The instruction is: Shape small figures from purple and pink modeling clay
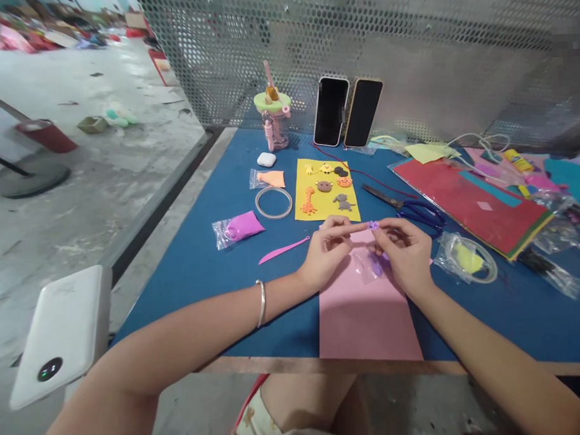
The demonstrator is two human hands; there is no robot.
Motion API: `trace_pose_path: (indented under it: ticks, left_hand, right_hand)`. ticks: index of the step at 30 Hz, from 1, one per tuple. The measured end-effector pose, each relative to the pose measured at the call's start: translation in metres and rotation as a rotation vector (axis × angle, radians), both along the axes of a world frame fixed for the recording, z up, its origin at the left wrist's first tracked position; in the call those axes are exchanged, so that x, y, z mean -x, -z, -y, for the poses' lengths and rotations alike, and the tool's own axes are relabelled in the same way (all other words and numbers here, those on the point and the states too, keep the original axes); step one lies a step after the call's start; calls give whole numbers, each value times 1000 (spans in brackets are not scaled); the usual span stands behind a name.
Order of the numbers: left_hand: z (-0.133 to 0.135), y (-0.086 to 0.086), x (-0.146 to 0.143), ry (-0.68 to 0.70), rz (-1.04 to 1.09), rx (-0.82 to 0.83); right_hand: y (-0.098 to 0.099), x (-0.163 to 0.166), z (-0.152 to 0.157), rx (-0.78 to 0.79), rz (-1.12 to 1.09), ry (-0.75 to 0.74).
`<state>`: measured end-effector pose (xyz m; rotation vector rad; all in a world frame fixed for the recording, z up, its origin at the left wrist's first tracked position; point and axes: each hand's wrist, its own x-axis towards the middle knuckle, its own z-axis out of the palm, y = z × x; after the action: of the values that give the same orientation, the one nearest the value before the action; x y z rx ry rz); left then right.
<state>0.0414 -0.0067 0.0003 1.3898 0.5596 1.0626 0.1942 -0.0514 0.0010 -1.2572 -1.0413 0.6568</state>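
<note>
A small, lobed purple piece (373,225) is pinched by the right hand's (410,248) fingers; against it, the left hand's (325,249) forefinger is held straight.

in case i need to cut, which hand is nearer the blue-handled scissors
Right. The right hand is just on the near side of the blue-handled scissors, by their handles; the left hand is farther off, to their left.

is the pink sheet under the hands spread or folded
Spread flat: the pink sheet lies on the blue table, no fold showing, though its far end is partly hidden.
</note>
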Motion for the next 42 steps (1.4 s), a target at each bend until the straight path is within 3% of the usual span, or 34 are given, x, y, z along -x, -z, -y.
trace_pose_path:
  ticks: [27,42]
  left_hand:
    - [1,0,0,39,54,41]
    - [2,2,-2,7,21,-15]
  right_hand:
    - [0,-1,0,-83,285,36]
    - [3,-5,-2,-92,257,24]
